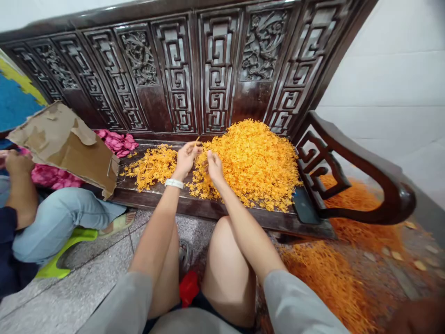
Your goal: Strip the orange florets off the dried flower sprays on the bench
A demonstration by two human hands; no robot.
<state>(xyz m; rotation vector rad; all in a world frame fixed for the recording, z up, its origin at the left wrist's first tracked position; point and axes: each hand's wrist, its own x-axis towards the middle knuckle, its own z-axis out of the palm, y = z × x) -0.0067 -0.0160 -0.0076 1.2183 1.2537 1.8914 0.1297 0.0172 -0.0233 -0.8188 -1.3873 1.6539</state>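
Note:
My left hand [187, 158], with a pale band at the wrist, pinches a small orange plastic-looking piece [197, 140] between thumb and fingertips. Close beside it on the right, my right hand [214, 167] has its fingers closed together; anything between them is too small to make out. Both hands are just above the wooden bench seat [167, 200]. A large heap of small orange pieces [259, 162] rises to the right of my hands. A smaller orange heap [153, 164] lies to the left.
A torn cardboard sheet [74, 146] stands left, beside pink pieces [120, 143]. Another person [62, 213] sits there on a green stool [66, 255]. A dark phone-like slab [306, 206] lies by the carved armrest [375, 195]. More orange pieces [323, 283] cover the floor at right.

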